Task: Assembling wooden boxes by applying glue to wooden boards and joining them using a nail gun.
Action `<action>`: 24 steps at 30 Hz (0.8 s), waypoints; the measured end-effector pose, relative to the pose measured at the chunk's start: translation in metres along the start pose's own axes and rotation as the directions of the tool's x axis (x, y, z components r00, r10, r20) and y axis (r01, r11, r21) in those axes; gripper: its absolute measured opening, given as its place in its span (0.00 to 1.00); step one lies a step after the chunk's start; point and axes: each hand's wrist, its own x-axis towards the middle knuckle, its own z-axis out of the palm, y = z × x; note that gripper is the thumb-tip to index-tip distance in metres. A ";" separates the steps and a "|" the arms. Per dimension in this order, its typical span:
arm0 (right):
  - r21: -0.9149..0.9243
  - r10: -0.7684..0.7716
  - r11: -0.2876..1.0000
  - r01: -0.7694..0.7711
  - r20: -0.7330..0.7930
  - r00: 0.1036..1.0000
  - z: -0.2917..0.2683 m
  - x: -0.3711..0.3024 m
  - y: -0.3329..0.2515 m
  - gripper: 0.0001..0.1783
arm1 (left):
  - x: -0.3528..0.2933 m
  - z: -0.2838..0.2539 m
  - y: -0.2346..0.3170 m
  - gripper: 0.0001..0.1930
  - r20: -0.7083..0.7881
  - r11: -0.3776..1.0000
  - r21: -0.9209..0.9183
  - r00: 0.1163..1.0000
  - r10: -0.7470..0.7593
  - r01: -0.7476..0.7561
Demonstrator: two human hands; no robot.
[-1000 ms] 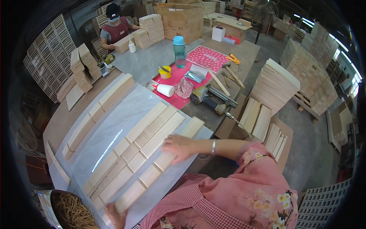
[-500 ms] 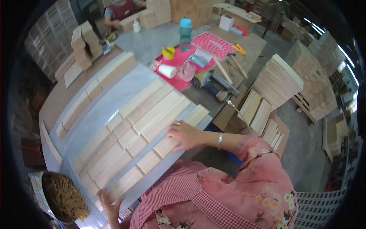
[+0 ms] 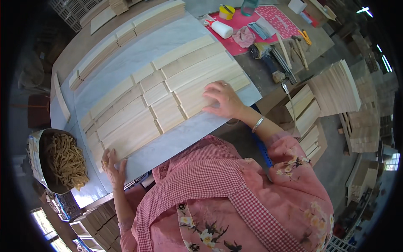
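Observation:
Several rows of pale wooden strips (image 3: 126, 122) lie flat side by side on the grey-white tabletop, forming one slatted block, with dark gaps between some end joints. My left hand (image 3: 112, 169) rests at the block's near left corner, fingers and thumb apart, touching the end of the near row. Over the right part of the near row lies my right hand (image 3: 224, 101), its fingers bent on top of the wood and the thumb apart. Neither hand lifts anything.
A long row of stacked strips (image 3: 126, 33) runs along the table's far side. At left stands a tub of tan rubber bands (image 3: 65, 159). A nail gun (image 3: 268, 59), a white bottle (image 3: 221, 29) and hammers (image 3: 299, 52) lie beyond. Boxed boards (image 3: 304, 109) are at right.
The separate near row of strips has moved away from me, closing the gap to the other rows. Both hands moved with it, and the head view has shifted toward me.

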 end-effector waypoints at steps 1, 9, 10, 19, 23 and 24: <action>-0.002 0.003 1.000 -0.003 -0.067 0.998 -0.003 -0.003 0.005 0.19 | -0.002 -0.001 -0.001 0.36 -0.013 0.997 0.069 1.000 0.021 -0.020; -0.245 0.324 0.886 -0.394 -0.279 0.904 -0.024 -0.024 0.091 0.16 | -0.004 -0.002 -0.052 0.42 0.015 0.839 0.068 0.840 -0.542 0.540; -0.235 0.328 0.884 -0.405 -0.307 0.894 -0.022 -0.024 0.089 0.16 | -0.003 -0.004 -0.047 0.43 0.017 0.841 0.049 0.841 -0.541 0.539; -0.245 0.374 0.841 -0.482 -0.380 0.846 -0.015 -0.022 0.084 0.14 | 0.011 -0.013 -0.021 0.45 0.024 0.811 0.037 0.811 -0.584 0.584; -0.234 0.406 0.827 -0.512 -0.382 0.830 -0.015 -0.017 0.082 0.15 | 0.013 -0.023 -0.016 0.44 0.055 0.799 0.010 0.798 -0.601 0.601; -0.236 0.411 0.824 -0.516 -0.379 0.829 -0.014 -0.016 0.081 0.15 | 0.013 -0.024 -0.016 0.44 0.061 0.796 0.003 0.794 -0.605 0.606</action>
